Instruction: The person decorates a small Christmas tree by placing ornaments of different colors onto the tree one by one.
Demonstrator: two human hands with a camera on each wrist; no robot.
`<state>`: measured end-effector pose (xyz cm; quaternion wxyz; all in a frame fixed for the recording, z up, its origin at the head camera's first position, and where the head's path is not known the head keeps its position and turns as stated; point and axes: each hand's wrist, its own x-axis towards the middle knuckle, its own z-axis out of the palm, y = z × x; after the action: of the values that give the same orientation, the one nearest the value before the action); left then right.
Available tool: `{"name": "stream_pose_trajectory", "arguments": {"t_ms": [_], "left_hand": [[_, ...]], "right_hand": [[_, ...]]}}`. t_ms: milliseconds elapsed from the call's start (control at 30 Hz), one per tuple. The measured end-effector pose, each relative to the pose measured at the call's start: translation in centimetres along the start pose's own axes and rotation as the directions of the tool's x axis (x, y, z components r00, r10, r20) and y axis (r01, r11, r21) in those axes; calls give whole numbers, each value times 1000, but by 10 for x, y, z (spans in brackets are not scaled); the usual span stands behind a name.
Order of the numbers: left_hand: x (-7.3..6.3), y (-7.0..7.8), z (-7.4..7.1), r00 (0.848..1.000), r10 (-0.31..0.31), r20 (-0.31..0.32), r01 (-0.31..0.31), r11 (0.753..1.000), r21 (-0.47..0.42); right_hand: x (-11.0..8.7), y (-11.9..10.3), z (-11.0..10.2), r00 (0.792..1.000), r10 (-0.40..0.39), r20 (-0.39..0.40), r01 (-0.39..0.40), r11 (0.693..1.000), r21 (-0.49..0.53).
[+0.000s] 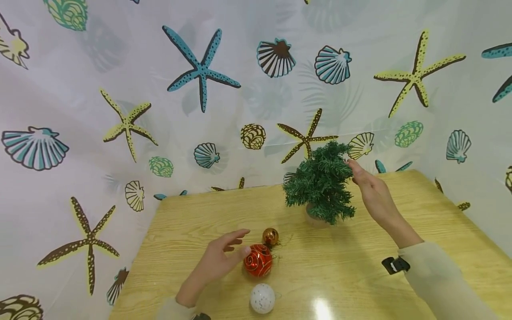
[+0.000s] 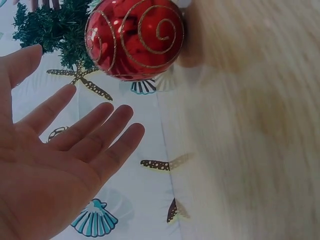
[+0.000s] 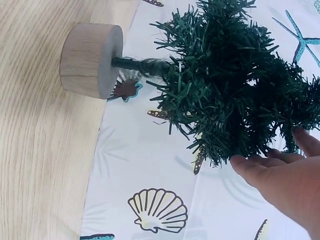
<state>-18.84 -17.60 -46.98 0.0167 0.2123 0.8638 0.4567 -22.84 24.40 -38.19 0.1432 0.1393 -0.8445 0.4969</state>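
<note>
A small green artificial Christmas tree (image 1: 320, 182) stands on a round wooden base (image 3: 87, 60) toward the back of the table. My right hand (image 1: 376, 198) is at the tree's right side, its fairly straight fingers right at the upper branches. Left of the tree and nearer to me, my left hand (image 1: 218, 260) is spread beside a shiny red bauble (image 1: 258, 261) with gold swirls. In the left wrist view its palm and loosely extended fingers hold nothing. Behind the red bauble lies a small copper-coloured bauble (image 1: 270, 237); in front of it, a white speckled bauble (image 1: 262, 298).
The light wooden table (image 1: 192, 218) reaches back to a white curtain (image 1: 232, 98) printed with starfish and shells. That curtain also runs along the left and right sides. A black band (image 1: 395, 265) is on the right wrist.
</note>
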Motion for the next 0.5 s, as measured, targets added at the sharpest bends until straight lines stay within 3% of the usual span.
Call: {"name": "stream_pose_trajectory", "arguments": {"t_ms": [500], "left_hand": [[-2,-5,14,992,-79,96,81,996,-21]], "right_hand": [[-1,1,0,999,32,11,-31,999,-19]]}}
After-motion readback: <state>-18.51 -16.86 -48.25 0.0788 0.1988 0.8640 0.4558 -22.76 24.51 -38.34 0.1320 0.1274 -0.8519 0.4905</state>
